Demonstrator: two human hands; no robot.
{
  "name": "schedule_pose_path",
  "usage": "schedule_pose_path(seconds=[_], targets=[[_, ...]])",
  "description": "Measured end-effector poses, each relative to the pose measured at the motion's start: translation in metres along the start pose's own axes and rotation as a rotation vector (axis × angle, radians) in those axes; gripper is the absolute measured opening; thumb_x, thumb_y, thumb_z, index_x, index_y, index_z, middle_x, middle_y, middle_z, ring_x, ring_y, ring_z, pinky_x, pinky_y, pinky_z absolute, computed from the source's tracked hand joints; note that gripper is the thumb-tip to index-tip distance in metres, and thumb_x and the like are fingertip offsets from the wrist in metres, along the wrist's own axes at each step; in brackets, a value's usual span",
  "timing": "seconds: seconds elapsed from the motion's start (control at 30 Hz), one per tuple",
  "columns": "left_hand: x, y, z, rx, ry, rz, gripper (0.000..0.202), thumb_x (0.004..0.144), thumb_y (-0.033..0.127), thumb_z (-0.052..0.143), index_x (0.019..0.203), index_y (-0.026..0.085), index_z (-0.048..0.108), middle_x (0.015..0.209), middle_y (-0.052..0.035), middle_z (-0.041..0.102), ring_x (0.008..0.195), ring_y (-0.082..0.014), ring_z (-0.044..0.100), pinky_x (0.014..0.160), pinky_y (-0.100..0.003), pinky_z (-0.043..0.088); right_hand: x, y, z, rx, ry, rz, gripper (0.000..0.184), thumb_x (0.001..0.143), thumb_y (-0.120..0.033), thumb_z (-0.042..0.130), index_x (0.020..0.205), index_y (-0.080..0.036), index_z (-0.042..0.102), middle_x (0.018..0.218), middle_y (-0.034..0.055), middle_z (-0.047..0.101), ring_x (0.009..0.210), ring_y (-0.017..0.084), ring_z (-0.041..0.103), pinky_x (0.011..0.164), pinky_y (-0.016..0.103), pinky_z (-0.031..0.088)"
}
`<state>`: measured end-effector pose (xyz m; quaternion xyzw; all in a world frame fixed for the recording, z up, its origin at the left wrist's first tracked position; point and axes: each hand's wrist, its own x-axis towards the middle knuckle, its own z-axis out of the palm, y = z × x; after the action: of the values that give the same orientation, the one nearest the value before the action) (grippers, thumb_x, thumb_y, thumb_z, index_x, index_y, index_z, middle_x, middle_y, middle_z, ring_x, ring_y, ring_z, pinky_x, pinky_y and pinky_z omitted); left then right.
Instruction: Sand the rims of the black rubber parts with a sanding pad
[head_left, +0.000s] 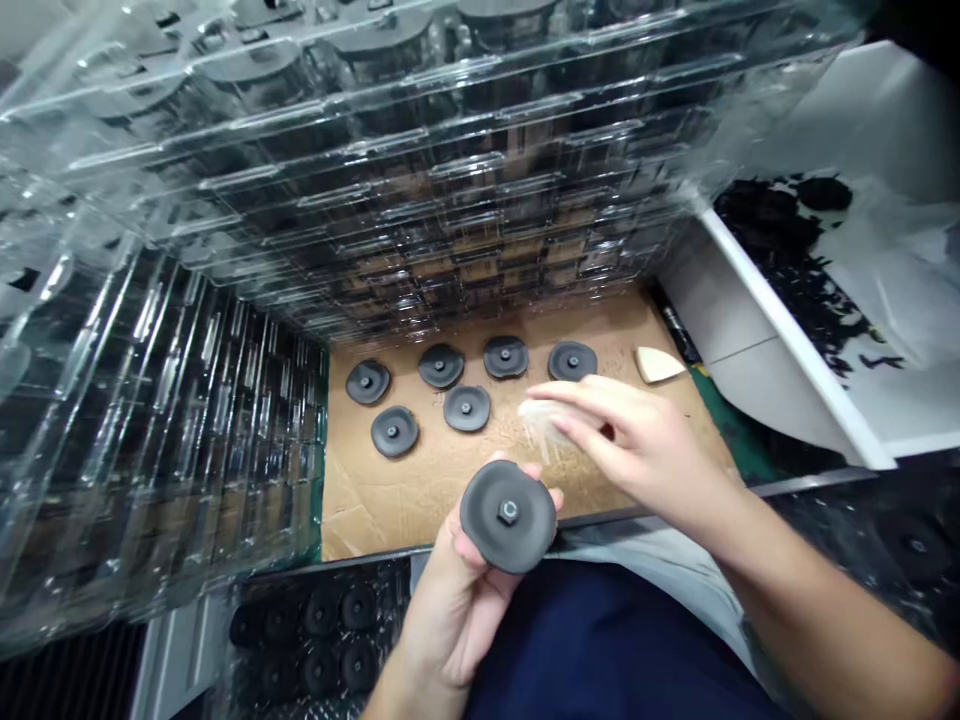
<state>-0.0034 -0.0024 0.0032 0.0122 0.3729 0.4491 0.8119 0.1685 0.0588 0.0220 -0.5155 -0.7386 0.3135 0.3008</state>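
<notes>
My left hand grips a round dark rubber disc with a small hex nut at its centre, held face up above my lap. My right hand hovers just above and right of the disc, fingers pinched on a thin, pale, blurred wisp that I cannot make out. Several more of the same dark discs lie in two rows on a brown cardboard sheet beyond my hands.
Tall stacks of clear plastic trays wall in the cardboard at the back and left. A white bin with black scraps stands at the right. A pale wedge lies on the cardboard. A tray of black discs sits lower left.
</notes>
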Motion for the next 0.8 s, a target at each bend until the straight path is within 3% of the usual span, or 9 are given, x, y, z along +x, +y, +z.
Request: schedule_pose_path(seconds=[0.1,0.27,0.4,0.47,0.53,0.6,0.63,0.73,0.8], targets=[[0.002,0.003,-0.001,-0.095,0.045,0.040,0.057,0.058,0.036,0.079,0.110,0.019,0.063,0.106,-0.0086,0.070,0.099,-0.0269,0.066,0.088,-0.034,0.053,-0.026,0.027,0.018,0.050,-0.053,0.223,0.028,0.089,-0.024,0.046,0.110,-0.021,0.063,0.107,0.0055,0.067,0.094,0.019,0.063,0.077,0.030,0.051],[0.006,0.004,-0.003,-0.115,0.112,0.071,0.060,0.060,0.030,0.079,0.116,0.022,0.060,0.103,-0.0072,0.071,0.100,-0.0253,0.065,0.088,-0.033,0.053,-0.068,0.046,0.051,0.111,-0.123,0.279,0.026,0.087,-0.027,0.048,0.102,-0.021,0.068,0.097,0.0052,0.072,0.087,0.020,0.068,0.073,0.031,0.055],[0.005,0.002,-0.001,-0.076,0.080,0.051,0.050,0.061,0.032,0.078,0.108,0.019,0.064,0.108,-0.0079,0.069,0.099,-0.0234,0.065,0.091,-0.030,0.051,-0.055,0.030,0.036,0.113,0.007,0.287,0.026,0.088,-0.027,0.048,0.107,-0.020,0.065,0.106,0.0059,0.069,0.096,0.020,0.064,0.080,0.032,0.052],[0.003,0.000,0.002,-0.039,0.032,0.052,0.048,0.063,0.034,0.077,0.107,0.018,0.065,0.107,-0.0079,0.069,0.095,-0.0216,0.066,0.088,-0.028,0.052,-0.040,0.010,0.019,0.115,0.102,0.166,0.026,0.088,-0.022,0.050,0.112,-0.021,0.061,0.107,0.0036,0.068,0.097,0.016,0.062,0.083,0.028,0.049],[0.001,-0.002,0.005,0.009,-0.002,0.050,0.044,0.065,0.031,0.076,0.105,0.018,0.066,0.105,-0.0068,0.069,0.094,-0.0199,0.066,0.085,-0.025,0.052,-0.024,-0.012,0.007,0.124,0.116,-0.136,0.028,0.089,-0.014,0.049,0.113,-0.021,0.061,0.101,0.0022,0.069,0.088,0.013,0.061,0.079,0.026,0.047],[-0.001,-0.004,0.008,0.055,-0.017,0.046,0.043,0.062,0.027,0.079,0.102,0.018,0.067,0.099,-0.0045,0.070,0.090,-0.0174,0.066,0.079,-0.020,0.053,-0.012,-0.028,0.003,0.154,0.011,-0.449,0.029,0.089,-0.010,0.043,0.108,-0.018,0.064,0.089,0.0037,0.069,0.074,0.013,0.058,0.070,0.027,0.044],[-0.002,-0.005,0.009,0.075,-0.018,0.040,0.042,0.060,0.027,0.080,0.100,0.018,0.068,0.096,-0.0037,0.071,0.087,-0.0157,0.066,0.076,-0.017,0.053,-0.008,-0.032,0.003,0.158,-0.057,-0.516,0.029,0.089,-0.009,0.041,0.103,-0.016,0.066,0.083,0.0045,0.068,0.070,0.013,0.056,0.066,0.028,0.043],[-0.005,-0.005,0.007,0.102,-0.001,0.032,0.045,0.054,0.033,0.083,0.094,0.016,0.070,0.087,-0.0031,0.071,0.077,-0.0117,0.064,0.070,-0.013,0.052,-0.002,-0.036,0.006,0.028,-0.111,-0.412,0.031,0.088,-0.008,0.039,0.094,-0.013,0.069,0.071,0.0046,0.060,0.065,0.014,0.048,0.061,0.028,0.039],[-0.006,-0.004,0.006,0.117,0.077,0.049,0.046,0.050,0.032,0.085,0.091,0.017,0.071,0.080,-0.0025,0.070,0.075,-0.0132,0.064,0.068,-0.015,0.052,-0.002,-0.036,0.008,-0.010,-0.106,-0.411,0.033,0.089,-0.010,0.037,0.095,-0.015,0.069,0.067,0.0035,0.057,0.065,0.015,0.044,0.061,0.028,0.038]])
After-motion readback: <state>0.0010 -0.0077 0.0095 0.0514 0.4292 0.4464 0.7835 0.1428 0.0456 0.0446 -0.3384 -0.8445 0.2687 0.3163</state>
